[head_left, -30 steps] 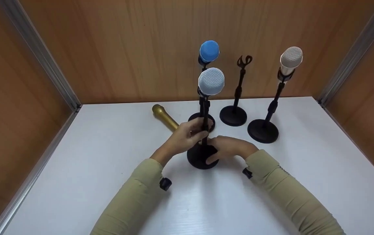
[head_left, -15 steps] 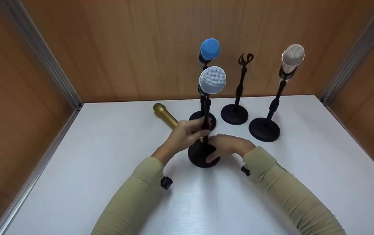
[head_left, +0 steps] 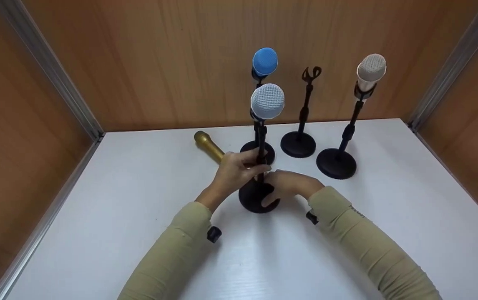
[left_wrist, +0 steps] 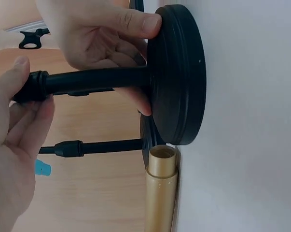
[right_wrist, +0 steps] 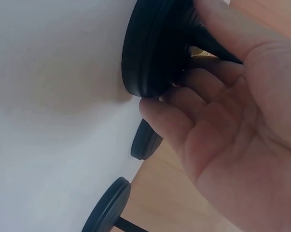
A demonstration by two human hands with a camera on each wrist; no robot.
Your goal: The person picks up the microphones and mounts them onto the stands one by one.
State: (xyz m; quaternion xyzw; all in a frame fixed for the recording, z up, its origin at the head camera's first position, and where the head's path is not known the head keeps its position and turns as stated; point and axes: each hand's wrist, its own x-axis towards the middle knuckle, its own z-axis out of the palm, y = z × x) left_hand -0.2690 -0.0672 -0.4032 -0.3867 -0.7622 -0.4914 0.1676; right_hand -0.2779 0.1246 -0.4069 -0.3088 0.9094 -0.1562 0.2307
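"Pinching the pole (left_wrist: 102, 81) of the front stand (head_left: 249, 201), what is that?"

"That's the left hand (head_left: 232, 173). Its thumb and fingers bend close round the pole."

"And the right hand (head_left: 290, 185)?"

"Lower down, holding the round base (left_wrist: 181, 72), thumb on top, fingers curled."

"Is the base flat on the white table (head_left: 118, 200)?"

"I can't tell."

"What sits atop the front stand?"

"A pale microphone (head_left: 267, 101)."

"What's around it?"

"Right of the front stand and farther back, a side stand (head_left: 326, 166) holds a white microphone (head_left: 371, 71). Left and behind lies a gold microphone (head_left: 209, 146). Straight behind, a back stand (head_left: 248, 146) holds a blue microphone (head_left: 265, 61). Behind and a bit right, another stand (head_left: 291, 146) has a forked clip (head_left: 311, 74) on top. Behind them all is a brown wall (head_left: 180, 62)."
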